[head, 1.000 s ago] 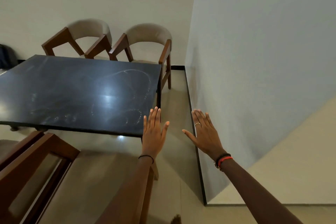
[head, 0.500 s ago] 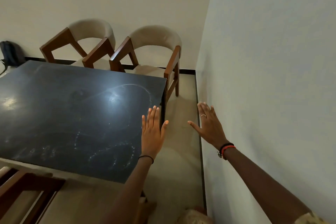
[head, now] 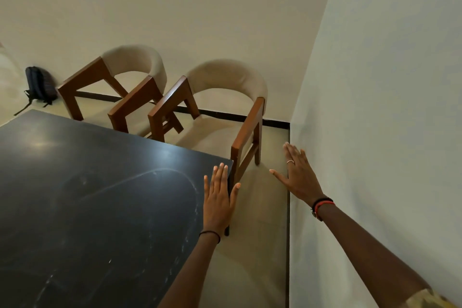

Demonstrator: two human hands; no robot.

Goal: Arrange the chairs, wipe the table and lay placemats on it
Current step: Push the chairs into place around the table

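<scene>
Both hands are open, fingers [head: 221, 175] straight, holding nothing: left hand [head: 217, 197] at the counter [head: 87, 195] corner, right hand [head: 298, 175] at its 2 o'clock. The near chair [head: 225, 87] stands at 12 o'clock. It looks solid and rather heavy; its wooden armrest [head: 246, 127] should give a firm hold.

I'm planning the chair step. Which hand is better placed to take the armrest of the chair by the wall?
Probably the right hand: open, over the floor beside that chair, with nothing between. The left hand, also open, is above the table corner, behind its edge.
</scene>
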